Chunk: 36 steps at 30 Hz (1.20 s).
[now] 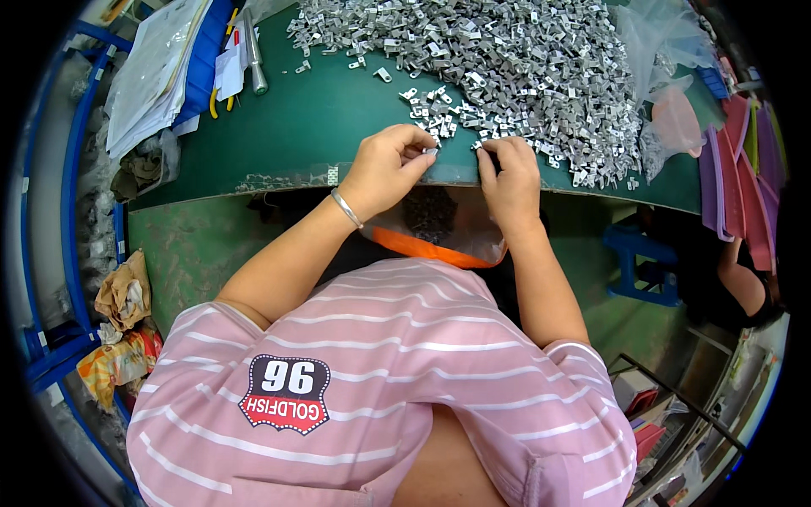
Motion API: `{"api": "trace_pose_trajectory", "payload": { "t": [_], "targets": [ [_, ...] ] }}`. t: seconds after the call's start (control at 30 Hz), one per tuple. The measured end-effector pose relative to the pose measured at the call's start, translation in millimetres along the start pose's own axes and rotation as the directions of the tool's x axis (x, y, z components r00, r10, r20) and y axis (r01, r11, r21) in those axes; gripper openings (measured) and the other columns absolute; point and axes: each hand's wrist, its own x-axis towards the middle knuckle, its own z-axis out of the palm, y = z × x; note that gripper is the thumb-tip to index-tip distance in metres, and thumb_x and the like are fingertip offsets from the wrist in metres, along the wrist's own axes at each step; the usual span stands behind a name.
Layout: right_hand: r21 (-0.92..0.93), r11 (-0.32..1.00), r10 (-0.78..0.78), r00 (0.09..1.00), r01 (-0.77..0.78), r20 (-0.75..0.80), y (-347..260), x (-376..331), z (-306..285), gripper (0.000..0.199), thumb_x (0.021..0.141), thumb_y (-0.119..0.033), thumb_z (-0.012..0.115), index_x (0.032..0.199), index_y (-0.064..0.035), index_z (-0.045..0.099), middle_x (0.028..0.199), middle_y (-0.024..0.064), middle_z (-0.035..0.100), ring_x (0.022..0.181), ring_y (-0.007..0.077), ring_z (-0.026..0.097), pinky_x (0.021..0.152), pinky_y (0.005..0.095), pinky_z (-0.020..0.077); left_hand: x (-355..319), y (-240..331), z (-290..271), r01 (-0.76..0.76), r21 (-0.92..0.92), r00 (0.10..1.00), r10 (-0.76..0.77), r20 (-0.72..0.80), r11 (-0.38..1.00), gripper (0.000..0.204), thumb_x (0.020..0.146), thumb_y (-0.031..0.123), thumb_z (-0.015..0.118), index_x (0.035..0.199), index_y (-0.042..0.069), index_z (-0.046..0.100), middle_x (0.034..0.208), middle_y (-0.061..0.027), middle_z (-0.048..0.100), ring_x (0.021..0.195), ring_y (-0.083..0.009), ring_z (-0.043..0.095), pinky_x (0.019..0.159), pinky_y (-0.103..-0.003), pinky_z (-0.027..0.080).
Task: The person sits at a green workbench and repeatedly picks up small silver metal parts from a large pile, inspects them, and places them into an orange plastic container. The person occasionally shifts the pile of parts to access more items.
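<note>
My left hand [382,169], with a silver bangle [346,208] at its wrist, pinches a small metal bracket [431,151] between thumb and fingertips near the table's front edge. A short way to the right, my right hand [514,176] is closed at thumb and forefinger on another small bracket [477,145]. Just beyond both hands lies a small cluster of brackets [435,108], joined to a large heap of the same silver pieces [515,63]. Below the edge, between my forearms, an open container with an orange rim [435,248] holds a dark mass of small parts [429,213].
The green tabletop [279,127] carries papers by a blue bin [201,63], a metal rod [254,55] and yellow-handled tools at left. Clear plastic bags [663,38] lie right of the heap. A blue stool [642,264] and another person's arm [743,275] are at right; blue shelving [72,186] stands left.
</note>
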Motion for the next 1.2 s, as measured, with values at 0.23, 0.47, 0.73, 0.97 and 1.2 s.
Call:
{"api": "trace_pose_trajectory", "payload": {
  "t": [0.23, 0.47, 0.73, 0.97, 1.2],
  "targets": [
    [0.363, 0.921, 0.133, 0.990, -0.143, 0.052, -14.4, -4.3, -12.2, 0.011, 0.078, 0.003, 0.073, 0.085, -0.0011, 0.066, 0.091, 0.0110, 0.069, 0.080, 0.0236, 0.068, 0.068, 0.0325, 0.0551, -0.4, 7.7, -5.9, 0.404, -0.597, 0.898, -0.424, 0.117, 0.693, 0.017, 0.095, 0.006, 0.064, 0.110, -0.003, 0.064, 0.101, -0.0112, 0.071, 0.094, -0.0217, 0.072, 0.078, -0.027, 0.059],
    [0.492, 0.870, -0.061, 0.982, -0.036, 0.180, -34.8, 5.0, -25.1, 0.010, 0.080, 0.004, 0.072, 0.088, 0.0013, 0.066, 0.090, 0.0103, 0.066, 0.079, 0.0204, 0.067, 0.067, 0.0294, 0.0552, -3.1, 2.9, -5.1, 0.386, -0.656, 0.910, -0.382, 0.158, 0.648, 0.017, 0.096, 0.005, 0.063, 0.110, -0.003, 0.064, 0.101, -0.0117, 0.070, 0.093, -0.0210, 0.071, 0.078, -0.026, 0.060],
    [0.521, 0.819, 0.032, 0.925, -0.241, 0.378, -26.7, 6.8, -26.7, 0.009, 0.081, 0.006, 0.068, 0.089, 0.0008, 0.067, 0.087, 0.0096, 0.066, 0.078, 0.0191, 0.067, 0.068, 0.0290, 0.0536, -18.9, 8.7, 6.2, 0.319, -0.456, 0.948, -0.279, 0.156, 0.831, 0.017, 0.090, -0.003, 0.066, 0.106, -0.004, 0.063, 0.100, -0.0101, 0.069, 0.090, -0.0149, 0.069, 0.079, -0.027, 0.058],
    [0.356, 0.932, -0.129, 0.863, -0.063, 0.489, -21.6, 23.2, -36.8, 0.015, 0.082, 0.003, 0.065, 0.096, -0.0004, 0.066, 0.094, 0.0123, 0.065, 0.088, 0.0293, 0.065, 0.078, 0.0370, 0.0526, -19.7, 9.9, 6.3, -0.437, 0.179, 0.892, 0.398, 0.216, 0.882, 0.028, 0.076, 0.009, 0.078, 0.101, 0.003, 0.066, 0.091, -0.0143, 0.064, 0.090, -0.0336, 0.060, 0.083, -0.040, 0.048],
    [0.200, 0.947, -0.283, 0.947, 0.251, 0.153, -25.2, 31.8, 16.9, 0.026, 0.083, 0.003, 0.061, 0.108, -0.0004, 0.065, 0.113, 0.0146, 0.064, 0.104, 0.0357, 0.060, 0.090, 0.0419, 0.0492, 36.7, -11.5, 0.3, -0.238, 0.565, 0.923, 0.365, -0.121, 0.790, 0.023, 0.081, 0.007, 0.072, 0.102, 0.003, 0.065, 0.114, -0.0175, 0.055, 0.103, -0.0374, 0.057, 0.091, -0.042, 0.047]
  ]
}}
